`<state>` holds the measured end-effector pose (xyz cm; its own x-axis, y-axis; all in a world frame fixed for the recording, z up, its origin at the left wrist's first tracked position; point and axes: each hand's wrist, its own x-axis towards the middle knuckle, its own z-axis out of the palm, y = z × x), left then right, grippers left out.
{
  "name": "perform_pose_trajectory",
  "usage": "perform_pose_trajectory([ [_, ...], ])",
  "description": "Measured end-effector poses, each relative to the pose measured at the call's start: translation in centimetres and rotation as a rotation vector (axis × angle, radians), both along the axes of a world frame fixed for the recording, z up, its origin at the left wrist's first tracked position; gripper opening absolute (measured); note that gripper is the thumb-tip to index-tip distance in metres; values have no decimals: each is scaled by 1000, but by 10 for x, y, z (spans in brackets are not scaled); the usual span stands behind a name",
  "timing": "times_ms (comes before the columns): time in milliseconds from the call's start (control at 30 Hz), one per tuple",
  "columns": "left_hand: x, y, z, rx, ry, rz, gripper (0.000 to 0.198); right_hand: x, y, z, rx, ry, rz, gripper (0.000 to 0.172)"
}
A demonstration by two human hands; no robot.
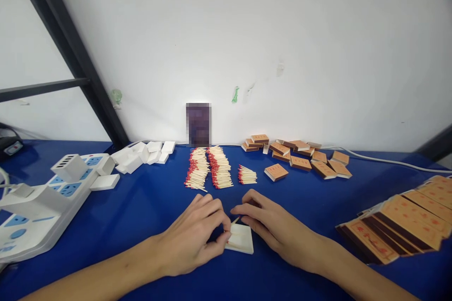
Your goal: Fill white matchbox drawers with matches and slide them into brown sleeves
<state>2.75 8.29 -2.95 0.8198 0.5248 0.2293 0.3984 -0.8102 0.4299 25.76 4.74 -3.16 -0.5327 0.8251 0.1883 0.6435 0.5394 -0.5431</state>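
A small white tray (pixel 245 240) lies on the blue table with a few matchsticks in it. My left hand (pixel 201 230) is at its left edge, thumb and index finger pinched together on the tray's side. Above the tray's far edge, my right hand (pixel 271 223) holds a matchstick (pixel 235 220) between its fingers. Beyond the hands are two long piles of red-headed matches (pixel 197 169) (pixel 221 168) and a smaller pile (pixel 247 175). One orange matchbox (pixel 276 172) sits to the right of them.
More matchboxes (pixel 300 162) are heaped at the back right, and flat matchbox sleeves (pixel 406 218) lie at the right. White trays (pixel 132 157) stand at the back left, beside a power strip (pixel 67 193). A cable (pixel 381 159) runs along the wall.
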Motion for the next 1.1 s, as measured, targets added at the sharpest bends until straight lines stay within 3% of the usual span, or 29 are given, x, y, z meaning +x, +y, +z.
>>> perform_pose_trajectory([
  [233, 1, -2, 3, 11, -11, 4, 8, 1, 8, -4, -42, 25, -4, 20],
  [367, -2, 2, 4, 15, -56, 42, 14, 2, 9, -4, -2, 106, -111, 17],
  [533, -15, 29, -2, 359, -52, 94, 14, 3, 4, 4, 5, 245, -285, 14],
  [667, -22, 47, -3, 497, 28, 121, 16, 0, -5, 6, 37, 231, -231, 32],
  [867, -22, 49, -3, 463, 85, 177, 20, -11, -15, 2, -34, 335, -186, 9],
  [967, -22, 48, -2, 440, 107, 223, 19, -15, -19, -1, -61, 355, -100, 7],
  [1100, -21, 48, -1, 422, 158, 258, 16, -14, -21, -4, -25, 318, -59, 19],
])
